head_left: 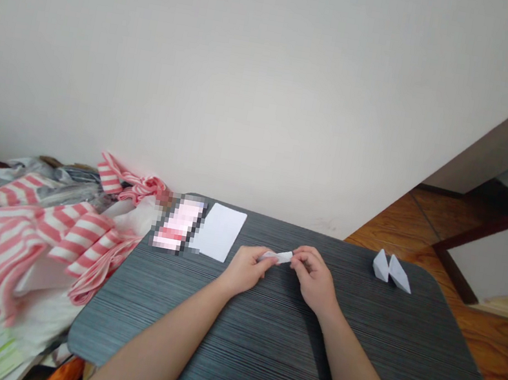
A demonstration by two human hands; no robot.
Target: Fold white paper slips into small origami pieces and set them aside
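Both my hands meet over the far middle of a dark striped table (283,359). My left hand (247,269) and my right hand (314,278) are closed, pinching the two ends of a small folded white paper piece (279,257) just above the tabletop. A flat white paper sheet (220,231) lies to the left of my hands. Two folded white paper triangles (392,271) stand at the table's far right.
A blurred-out pink object (178,224) lies beside the white sheet. A heap of red-and-white striped cloth (48,239) and bags crowds the table's left edge. A white wall rises right behind the table. Wooden floor (495,350) lies to the right.
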